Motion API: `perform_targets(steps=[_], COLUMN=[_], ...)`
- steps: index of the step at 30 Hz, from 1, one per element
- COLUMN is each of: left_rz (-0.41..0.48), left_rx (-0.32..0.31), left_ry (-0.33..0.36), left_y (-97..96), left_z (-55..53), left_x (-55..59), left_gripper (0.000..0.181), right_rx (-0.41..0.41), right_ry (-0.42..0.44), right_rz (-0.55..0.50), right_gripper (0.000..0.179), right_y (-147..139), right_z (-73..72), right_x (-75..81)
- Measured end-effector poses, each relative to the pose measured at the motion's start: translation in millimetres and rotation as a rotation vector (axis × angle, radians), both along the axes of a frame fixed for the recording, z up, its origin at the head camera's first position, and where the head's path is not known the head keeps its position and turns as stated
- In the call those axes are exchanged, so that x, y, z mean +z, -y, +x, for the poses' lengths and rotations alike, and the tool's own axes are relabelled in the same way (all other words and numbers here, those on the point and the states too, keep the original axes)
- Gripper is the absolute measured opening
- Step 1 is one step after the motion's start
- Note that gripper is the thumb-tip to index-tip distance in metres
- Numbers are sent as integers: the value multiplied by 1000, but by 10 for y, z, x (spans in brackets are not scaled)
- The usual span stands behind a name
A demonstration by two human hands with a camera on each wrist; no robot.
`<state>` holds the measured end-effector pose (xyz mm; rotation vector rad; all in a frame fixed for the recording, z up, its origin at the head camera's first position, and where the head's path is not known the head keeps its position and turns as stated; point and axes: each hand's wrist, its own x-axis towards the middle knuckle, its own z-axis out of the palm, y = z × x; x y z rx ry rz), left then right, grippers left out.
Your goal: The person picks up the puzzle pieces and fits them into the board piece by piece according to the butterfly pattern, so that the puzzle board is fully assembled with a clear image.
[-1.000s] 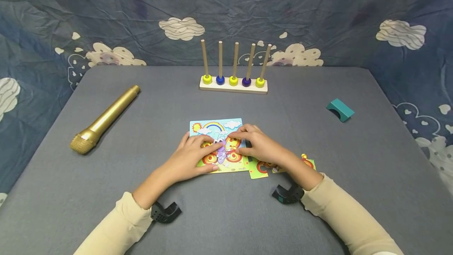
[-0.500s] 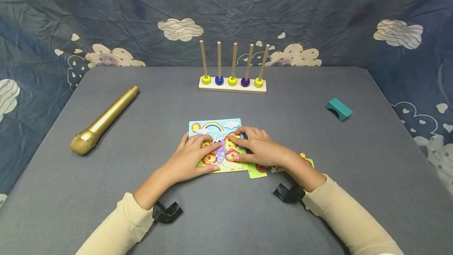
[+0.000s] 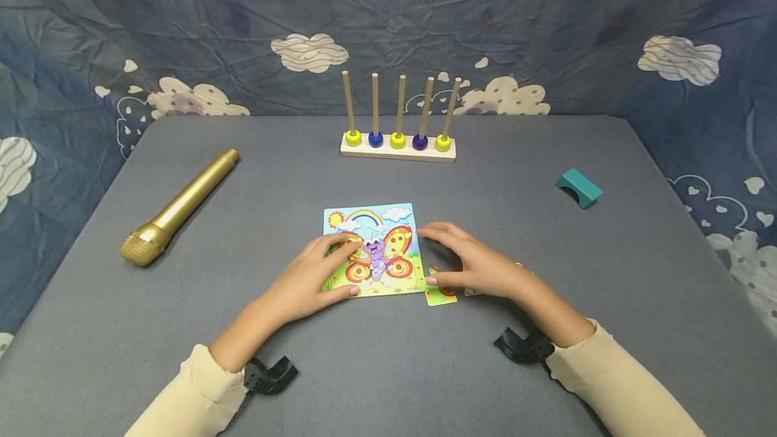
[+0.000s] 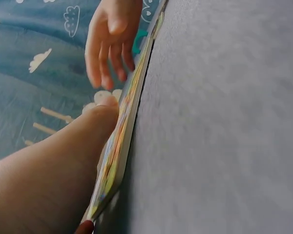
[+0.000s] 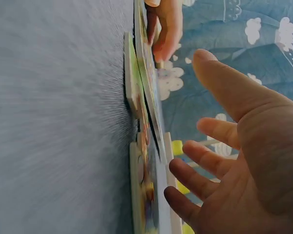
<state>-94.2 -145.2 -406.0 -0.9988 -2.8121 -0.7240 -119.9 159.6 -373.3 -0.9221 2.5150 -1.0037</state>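
Lying flat — puzzle (image 3: 379,268), between left hand (image 3: 311,280) and right hand (image 3: 479,266). Left one loosely spread over its left side; right one relaxed, empty, just off its right edge — by loose pieces (image 3: 440,298).

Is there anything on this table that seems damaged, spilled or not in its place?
Nothing visible looks spilled or damaged. Only the loose puzzle pieces stand out: they lie outside the butterfly puzzle, near the right hand, which partly hides them.
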Motion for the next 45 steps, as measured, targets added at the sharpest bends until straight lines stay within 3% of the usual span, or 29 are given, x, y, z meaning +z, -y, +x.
perform_targets(steps=[7,11,22,45], left_rz=[20,7,-11,-5], left_rx=[104,130,112,106], left_ry=[68,93,106,94], left_y=[232,297,309,310], left_z=[128,161,141,140], left_x=[15,23,29,-4], left_gripper=[73,77,73,73], right_rx=[-14,-19,-16,18], right_ry=[-59,-70,-117,-108], right_rz=[-5,25,125,73], right_gripper=[78,80,72,51], right_y=[-160,-218,-220,-215], right_z=[178,234,265,241], right_x=[-44,-87,-125,-123])
